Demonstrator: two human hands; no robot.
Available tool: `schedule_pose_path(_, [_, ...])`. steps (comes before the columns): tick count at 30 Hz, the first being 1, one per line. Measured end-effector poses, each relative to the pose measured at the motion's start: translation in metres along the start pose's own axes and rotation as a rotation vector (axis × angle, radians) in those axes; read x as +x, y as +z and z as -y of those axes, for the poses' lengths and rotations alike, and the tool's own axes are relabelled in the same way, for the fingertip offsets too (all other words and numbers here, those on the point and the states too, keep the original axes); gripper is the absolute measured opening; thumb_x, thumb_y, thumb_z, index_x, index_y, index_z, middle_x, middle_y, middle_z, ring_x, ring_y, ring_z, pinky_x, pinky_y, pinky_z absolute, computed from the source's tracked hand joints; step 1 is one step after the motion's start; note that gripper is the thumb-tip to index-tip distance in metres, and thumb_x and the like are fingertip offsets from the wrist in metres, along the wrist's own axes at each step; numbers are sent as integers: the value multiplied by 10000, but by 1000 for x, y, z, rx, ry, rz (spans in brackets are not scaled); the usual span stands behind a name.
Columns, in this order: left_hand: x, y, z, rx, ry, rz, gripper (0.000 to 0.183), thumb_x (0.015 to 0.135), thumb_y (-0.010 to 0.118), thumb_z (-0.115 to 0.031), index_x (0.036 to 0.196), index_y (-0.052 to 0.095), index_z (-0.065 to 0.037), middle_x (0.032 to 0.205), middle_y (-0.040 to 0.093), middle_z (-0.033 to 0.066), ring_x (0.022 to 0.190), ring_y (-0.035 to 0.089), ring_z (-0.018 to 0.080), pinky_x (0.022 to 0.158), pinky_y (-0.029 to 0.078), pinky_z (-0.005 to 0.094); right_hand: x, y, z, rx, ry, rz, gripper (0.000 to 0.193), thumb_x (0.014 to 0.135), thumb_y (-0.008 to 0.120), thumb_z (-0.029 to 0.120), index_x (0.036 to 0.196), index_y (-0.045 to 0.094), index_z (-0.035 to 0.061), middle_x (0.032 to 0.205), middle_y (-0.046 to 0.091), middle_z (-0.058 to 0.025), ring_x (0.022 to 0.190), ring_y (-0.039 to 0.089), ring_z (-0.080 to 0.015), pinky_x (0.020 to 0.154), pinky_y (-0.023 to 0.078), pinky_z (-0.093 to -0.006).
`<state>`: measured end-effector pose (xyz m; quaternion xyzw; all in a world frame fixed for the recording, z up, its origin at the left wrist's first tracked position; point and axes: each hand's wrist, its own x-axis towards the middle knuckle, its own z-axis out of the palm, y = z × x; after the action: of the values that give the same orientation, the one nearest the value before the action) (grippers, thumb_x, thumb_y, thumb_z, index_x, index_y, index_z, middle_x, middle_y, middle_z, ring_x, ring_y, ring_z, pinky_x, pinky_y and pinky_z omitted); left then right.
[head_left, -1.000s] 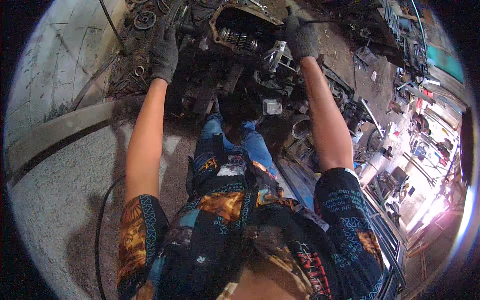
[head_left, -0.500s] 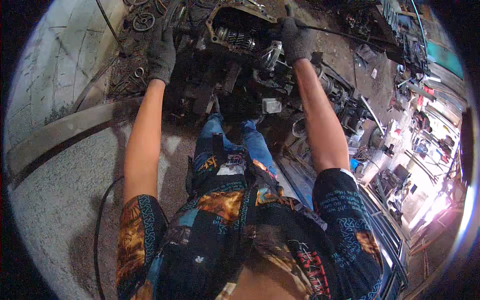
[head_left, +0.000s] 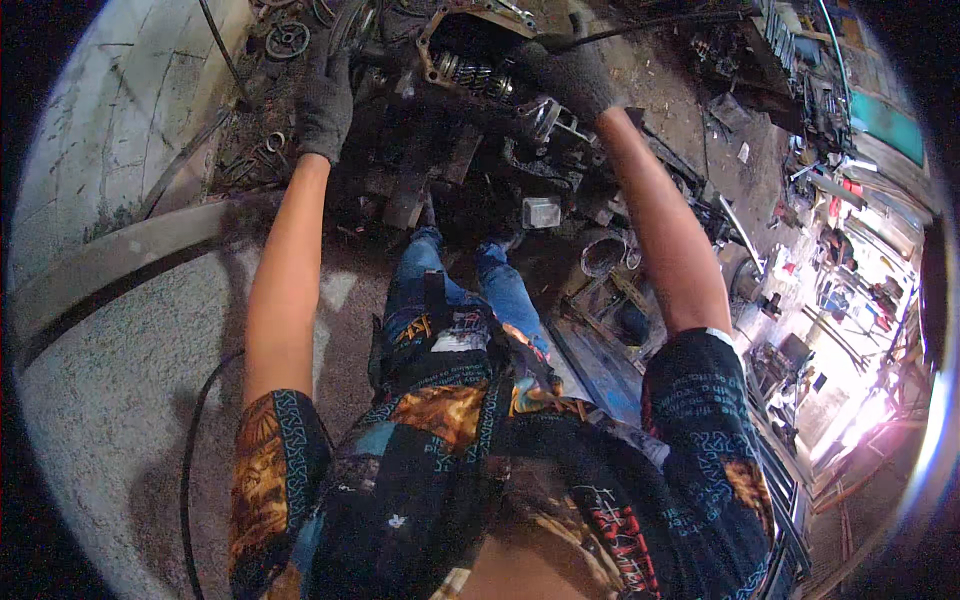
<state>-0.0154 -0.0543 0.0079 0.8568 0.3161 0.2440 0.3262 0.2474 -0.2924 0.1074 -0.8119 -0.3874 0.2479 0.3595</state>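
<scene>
My right hand (head_left: 572, 78), in a dark grey work glove, is closed around a long dark rod (head_left: 660, 28) at the right side of an opened gearbox housing (head_left: 432, 62). The rod slants up to the right from the fist. Metal gears (head_left: 472, 74) on a shaft show inside the housing, partly covered by my right hand. My left hand (head_left: 325, 112), gloved alike, reaches to the left of the housing, beside a dark round metal part (head_left: 353, 28). Its fingers blend into the dark parts, so their grip is unclear.
A handwheel (head_left: 287, 41) and a ring spanner (head_left: 275, 143) lie at the far left. A clear plastic box (head_left: 541, 212) sits beyond my feet. A curved concrete kerb (head_left: 140, 255) crosses the left; a black cable (head_left: 195, 450) runs over the ground. Scrap metal lines the right.
My right hand has shifted left over the gearbox opening. The rod has swung from sloping down rightward to sloping up rightward. My left hand stays nearly in place.
</scene>
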Motion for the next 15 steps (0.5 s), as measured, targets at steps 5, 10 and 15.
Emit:
schedule_pose_path(5, [-2, -8, 10, 405, 379, -128, 482, 1055, 444, -310, 1497, 398, -125, 1432, 513, 222, 1308, 491, 411, 1026, 429, 466, 14, 11, 11, -315, -51, 56, 306, 911, 685, 263, 994, 700, -31, 790, 708, -86, 667, 657, -156, 594, 530, -340])
schedule_pose_path(10, [0, -8, -5, -14, 84, -47, 507, 1053, 451, -324, 1507, 382, -108, 1478, 470, 211, 1356, 445, 397, 1071, 398, 457, 27, 9, 5, -85, 119, 162, 281, 910, 682, 279, 953, 726, 5, 720, 691, -69, 646, 652, -161, 623, 531, -359])
schedule_pose_path(15, [2, -5, -4, -56, 63, -37, 522, 1054, 447, -347, 1507, 383, -95, 1509, 445, 180, 1386, 416, 380, 1106, 372, 446, 36, 12, 4, -708, -754, -228, 318, 901, 681, 317, 917, 736, 4, 725, 692, -106, 631, 651, -184, 632, 536, -371])
